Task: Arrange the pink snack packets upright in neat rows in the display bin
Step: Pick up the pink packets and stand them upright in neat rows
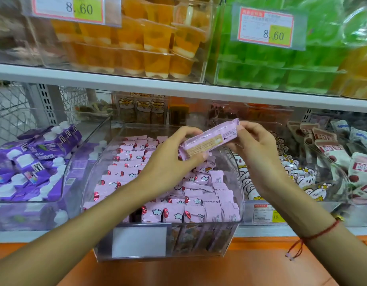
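A single pink snack packet [209, 140] is held in the air above the clear display bin [168, 240], tilted so its right end sits higher than its left, its printed back facing the camera. The left hand [170, 159] curls its fingers and thumb round the packet's lower left end; the right hand [255, 145] pinches the upper right end between thumb and fingertips. So each grip is closed on the same packet, neither spread.

Below them the bin stands at the front edge of the shelf [178, 267], which has an orange-brown surface. It is filled with more pink packets [178, 211]. Those along the bin's front wall and left side stand upright in rows with cloud prints facing forward; those towards the right side and middle lie more loosely, some turned back-out, though how many are tipped is hard to tell under the hands.

A red string bracelet [314, 236] circles the right wrist. Left of the bin sits a bin of purple cartons [34, 162]; to the right, one of white packets [298, 176]. On the shelf above stand orange jelly cups [149, 42] and green jelly cups [271, 62].
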`<state>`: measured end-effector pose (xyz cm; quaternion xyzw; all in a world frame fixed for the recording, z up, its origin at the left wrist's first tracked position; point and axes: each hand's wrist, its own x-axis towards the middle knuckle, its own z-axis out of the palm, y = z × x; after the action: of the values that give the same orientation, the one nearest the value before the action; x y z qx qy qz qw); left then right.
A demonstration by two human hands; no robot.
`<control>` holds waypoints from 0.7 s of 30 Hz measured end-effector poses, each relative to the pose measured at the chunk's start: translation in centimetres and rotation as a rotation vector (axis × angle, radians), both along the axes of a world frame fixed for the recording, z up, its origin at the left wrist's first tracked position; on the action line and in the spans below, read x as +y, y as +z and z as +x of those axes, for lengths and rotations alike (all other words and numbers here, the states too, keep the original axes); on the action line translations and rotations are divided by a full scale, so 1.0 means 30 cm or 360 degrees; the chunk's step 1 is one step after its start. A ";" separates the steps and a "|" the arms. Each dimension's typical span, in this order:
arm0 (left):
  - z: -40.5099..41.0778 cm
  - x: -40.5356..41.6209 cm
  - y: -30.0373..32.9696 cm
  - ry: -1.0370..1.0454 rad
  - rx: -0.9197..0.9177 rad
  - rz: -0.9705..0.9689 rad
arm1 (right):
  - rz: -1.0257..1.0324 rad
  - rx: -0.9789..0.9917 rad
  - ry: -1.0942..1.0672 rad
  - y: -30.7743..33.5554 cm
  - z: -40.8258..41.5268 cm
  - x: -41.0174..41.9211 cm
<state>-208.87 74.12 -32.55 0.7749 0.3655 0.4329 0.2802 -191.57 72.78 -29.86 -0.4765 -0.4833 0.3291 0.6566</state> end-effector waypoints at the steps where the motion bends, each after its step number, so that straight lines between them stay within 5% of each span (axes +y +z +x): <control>1: -0.003 0.004 0.002 -0.0001 -0.0036 -0.0057 | -0.0048 0.0026 0.0069 0.004 0.004 -0.002; 3: -0.006 0.014 0.018 -0.0015 -0.0223 -0.0474 | -0.0136 -0.0043 0.0106 0.011 0.017 -0.004; 5: -0.005 0.019 0.040 -0.0070 -0.0497 -0.1113 | -0.0134 -0.0386 -0.0010 0.013 0.032 -0.005; 7: -0.009 0.022 0.048 -0.0089 -0.0597 -0.1361 | 0.0036 -0.0783 -0.0058 0.015 0.033 -0.019; 11: -0.011 0.010 0.053 -0.0029 -0.0438 -0.1249 | 0.0414 -0.1451 0.0086 0.018 0.012 -0.051; 16: -0.008 0.005 0.051 0.0047 -0.0252 -0.1039 | 0.0468 -0.2082 0.0080 0.000 -0.010 -0.051; 18: -0.004 0.004 0.056 0.0009 -0.0368 -0.1007 | 0.0518 -0.2060 0.0010 -0.004 -0.005 -0.043; 21: -0.001 0.012 0.035 0.0135 -0.0348 -0.0767 | 0.0426 -0.1611 -0.0081 0.000 0.014 -0.030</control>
<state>-208.91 74.47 -31.49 0.6186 0.4578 0.4258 0.4759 -191.14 71.89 -29.85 -0.4994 -0.7662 -0.0229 0.4037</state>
